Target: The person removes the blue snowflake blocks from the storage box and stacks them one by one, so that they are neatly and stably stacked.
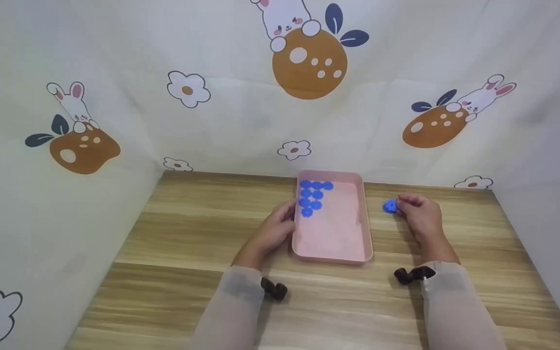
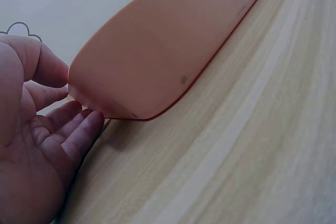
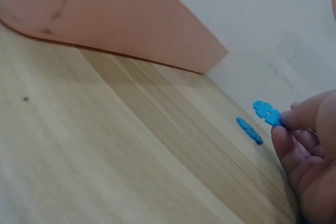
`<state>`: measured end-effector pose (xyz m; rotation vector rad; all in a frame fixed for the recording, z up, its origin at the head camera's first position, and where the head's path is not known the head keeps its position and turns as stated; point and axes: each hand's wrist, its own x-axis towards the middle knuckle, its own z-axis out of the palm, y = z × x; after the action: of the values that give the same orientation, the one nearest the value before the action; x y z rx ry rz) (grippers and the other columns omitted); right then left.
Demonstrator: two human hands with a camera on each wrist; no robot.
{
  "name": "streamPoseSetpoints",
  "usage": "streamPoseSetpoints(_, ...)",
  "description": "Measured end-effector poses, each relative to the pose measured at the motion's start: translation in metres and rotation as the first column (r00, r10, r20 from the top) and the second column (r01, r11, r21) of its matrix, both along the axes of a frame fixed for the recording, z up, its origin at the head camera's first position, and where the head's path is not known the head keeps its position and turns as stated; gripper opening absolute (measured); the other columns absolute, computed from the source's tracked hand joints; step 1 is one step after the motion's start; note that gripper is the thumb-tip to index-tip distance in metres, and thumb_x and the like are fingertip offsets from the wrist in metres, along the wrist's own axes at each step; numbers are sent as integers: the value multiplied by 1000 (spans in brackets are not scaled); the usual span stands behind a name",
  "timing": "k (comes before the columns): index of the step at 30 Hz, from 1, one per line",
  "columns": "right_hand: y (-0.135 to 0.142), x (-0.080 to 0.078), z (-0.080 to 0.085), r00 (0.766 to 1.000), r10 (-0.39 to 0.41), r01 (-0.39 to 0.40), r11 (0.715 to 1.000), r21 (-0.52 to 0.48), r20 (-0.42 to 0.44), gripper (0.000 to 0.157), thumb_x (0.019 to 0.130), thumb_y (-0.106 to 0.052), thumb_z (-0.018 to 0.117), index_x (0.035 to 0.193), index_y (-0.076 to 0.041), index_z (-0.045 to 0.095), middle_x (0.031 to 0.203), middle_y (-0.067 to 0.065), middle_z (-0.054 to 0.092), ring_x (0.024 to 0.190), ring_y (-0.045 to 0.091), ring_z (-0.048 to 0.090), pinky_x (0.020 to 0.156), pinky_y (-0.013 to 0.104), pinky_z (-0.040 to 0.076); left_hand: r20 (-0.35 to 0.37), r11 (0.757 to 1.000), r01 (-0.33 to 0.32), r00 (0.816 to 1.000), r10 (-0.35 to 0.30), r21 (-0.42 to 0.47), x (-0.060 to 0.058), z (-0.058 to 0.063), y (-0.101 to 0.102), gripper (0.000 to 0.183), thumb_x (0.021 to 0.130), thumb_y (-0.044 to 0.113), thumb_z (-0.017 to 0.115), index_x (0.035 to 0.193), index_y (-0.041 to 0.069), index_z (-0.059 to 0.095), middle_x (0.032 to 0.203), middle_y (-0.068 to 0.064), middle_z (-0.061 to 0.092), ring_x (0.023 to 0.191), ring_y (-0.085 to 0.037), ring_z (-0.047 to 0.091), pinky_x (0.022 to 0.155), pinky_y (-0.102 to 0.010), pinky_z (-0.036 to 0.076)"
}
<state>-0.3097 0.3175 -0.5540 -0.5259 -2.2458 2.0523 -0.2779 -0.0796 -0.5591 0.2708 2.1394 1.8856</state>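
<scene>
A pink tray lies on the wooden table in the head view, with several blue notched flower-shaped discs in neat rows at its far left. My left hand holds the tray's left side, its fingertips at the outer wall in the left wrist view. To the right of the tray, my right hand pinches one blue flower-shaped disc between thumb and finger. Another blue disc is close below it, at the table surface.
A pale curtain printed with rabbits, oranges and flowers hangs behind and beside the wooden table. Dark wrist devices are strapped over both sleeves.
</scene>
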Motion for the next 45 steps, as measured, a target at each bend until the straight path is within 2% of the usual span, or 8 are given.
streamPoseSetpoints(9, -3, 0, -2, 1000, -18, 17, 993, 113, 10, 37, 97, -8, 75, 131, 6, 70, 100, -7, 77, 89, 0, 72, 86, 17, 64, 23, 1000, -6, 1000, 6, -8, 2, 2, -1, 77, 94, 3, 53, 168, 11, 35, 175, -10, 37, 164, -29, 32, 136, -47, 26)
streamPoseSetpoints(14, -3, 0, -3, 1000, -18, 16, 985, 173, 10, 37, 96, -12, 79, 128, 5, 73, 94, -11, 76, 84, -1, 71, 82, 14, 63, 14, 1000, -1, 1000, 1, -14, 1, 1, -1, 76, 95, 3, 53, 168, 11, 35, 174, -11, 37, 163, -29, 34, 136, -47, 29)
streamPoseSetpoints(20, -3, 1, -1, 999, -37, 31, 981, 190, 25, 39, 95, -15, 80, 129, 4, 73, 87, -15, 74, 81, -2, 71, 78, 13, 62, -9, 1000, 16, 1000, -16, -5, 0, 1, 0, 80, 91, 0, 51, 168, 9, 34, 174, -14, 38, 162, -30, 36, 135, -48, 31)
streamPoseSetpoints(26, -6, 1, 1, 997, -69, 60, 970, 235, 27, 38, 93, -15, 81, 126, 2, 75, 84, -16, 72, 79, -2, 70, 77, 13, 61, 8, 1000, 7, 1000, -6, -14, 1, 2, -1, 79, 92, 2, 53, 168, 14, 35, 173, -11, 39, 162, -29, 37, 134, -48, 32)
streamPoseSetpoints(35, -7, 0, 0, 995, -86, 67, 945, 320, 45, 35, 92, -21, 83, 121, -3, 78, 84, -17, 74, 80, -3, 66, 73, 9, 56, 19, 1000, 1, 1000, 0, -10, 1, 2, -1, 79, 92, 3, 53, 168, 13, 36, 174, -12, 39, 162, -29, 36, 134, -47, 32)
streamPoseSetpoints(45, -7, 1, 0, 995, -84, 62, 943, 328, 53, 34, 93, -21, 82, 121, -3, 78, 88, -14, 75, 78, -5, 67, 72, 9, 57, -7, 1000, 12, 1000, -12, -5, 1, 3, 0, 79, 92, 1, 52, 168, 10, 34, 173, -15, 39, 162, -30, 37, 135, -47, 31)
